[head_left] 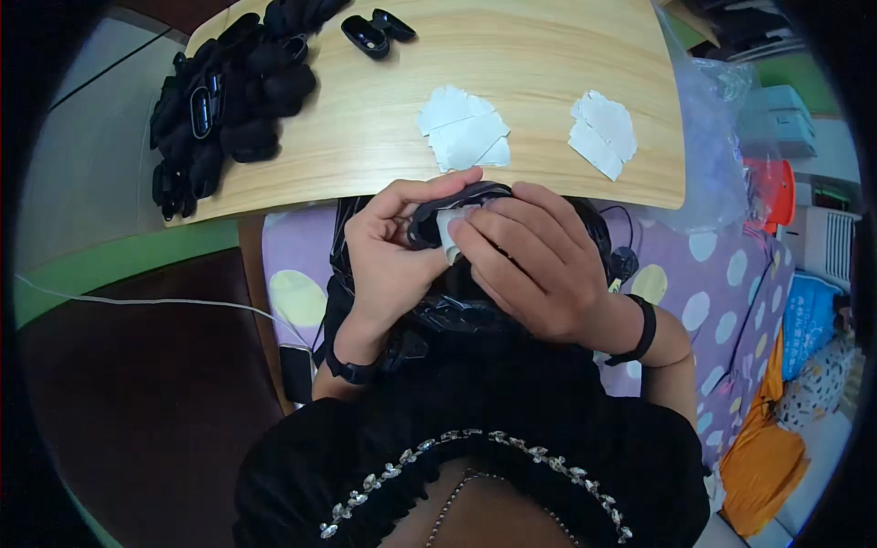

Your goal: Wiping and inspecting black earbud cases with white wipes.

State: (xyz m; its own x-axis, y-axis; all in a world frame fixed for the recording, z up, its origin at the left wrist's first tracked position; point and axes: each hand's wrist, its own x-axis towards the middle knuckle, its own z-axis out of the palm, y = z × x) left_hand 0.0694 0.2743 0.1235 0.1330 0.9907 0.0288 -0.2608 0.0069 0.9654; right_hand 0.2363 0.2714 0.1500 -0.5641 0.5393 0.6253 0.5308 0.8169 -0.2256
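In front of my chest, just off the table's near edge, both hands are closed around a dark, curved, ring-like object [477, 192] whose exact kind I cannot make out. My left hand [388, 251] grips its left side, fingers behind and thumb below. From the right, my right hand [544, 265] pinches a white paper slip [448, 228] against the object's inner side. Part of the object is hidden behind my fingers. Beyond my hands, a stack of white paper pieces [464, 132] lies on the wooden table [365, 137], with a second white stack [603, 135] to its right.
Many black rounded items [247, 91] are heaped on the table's left side. An open glossy black case [376, 35] sits at the far edge. A phone [296, 373] lies left of my lap on the purple dotted cloth [699, 274]. Clear plastic [708, 155] hangs by the table's right edge.
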